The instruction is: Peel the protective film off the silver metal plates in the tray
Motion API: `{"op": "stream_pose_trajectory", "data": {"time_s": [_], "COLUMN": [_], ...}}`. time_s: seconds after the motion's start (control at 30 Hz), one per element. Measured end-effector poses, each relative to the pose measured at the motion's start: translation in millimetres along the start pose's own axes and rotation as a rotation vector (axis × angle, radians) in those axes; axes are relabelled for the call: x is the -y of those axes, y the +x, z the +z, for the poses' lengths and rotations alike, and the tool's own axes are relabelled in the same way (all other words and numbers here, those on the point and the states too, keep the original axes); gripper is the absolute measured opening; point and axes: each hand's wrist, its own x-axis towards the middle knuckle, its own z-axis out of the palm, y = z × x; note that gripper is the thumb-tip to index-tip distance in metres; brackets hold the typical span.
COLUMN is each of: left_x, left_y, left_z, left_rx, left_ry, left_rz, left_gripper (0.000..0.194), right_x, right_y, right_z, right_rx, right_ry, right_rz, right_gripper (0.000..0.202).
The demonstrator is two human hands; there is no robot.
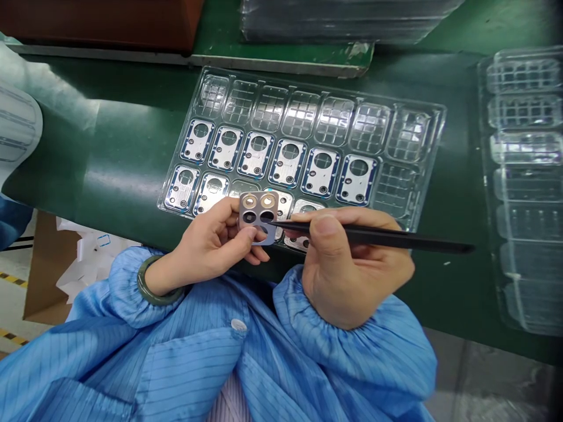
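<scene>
My left hand (220, 240) pinches a small grey phone camera cover (258, 219) by its lower edge, between thumb and fingers. Round holes show in the cover, the upper two ringed in gold. In my right hand (352, 264) is a pair of black tweezers (387, 235), gripped like a pen. Their tips touch or hover just at the cover's right-hand middle hole; which of the two I cannot tell. Beneath both hands lies a clear plastic tray (433, 176) holding several silver plates with blue edges, one of them this plate (255, 153). My hands hide part of its front row.
Another clear tray (528, 228) lies at the right. At the back, a stack of dark trays (334, 20) and a brown box (97, 23) rest on a raised green board (281, 61). A cardboard box (41, 275) with white scraps stands below left.
</scene>
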Motion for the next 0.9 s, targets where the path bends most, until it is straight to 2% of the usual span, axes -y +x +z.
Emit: {"op": "stream_pose_trajectory", "data": {"time_s": [0.53, 0.9], "left_x": [0.7, -0.4], "left_y": [0.0, 0.4], "left_z": [-0.8, 0.1], "left_rx": [0.007, -0.001], "left_ry": [0.013, 0.006], "left_rz": [-0.007, 0.012], "left_gripper": [0.015, 0.013], "right_x": [-1.0, -1.9], "right_y": [1.6, 1.0], "right_z": [2.0, 3.4], "right_rx": [-0.05, -0.048], "right_ry": [-0.061, -0.101], "right_rz": [-0.015, -0.105], "right_gripper": [0.011, 0.01]}}
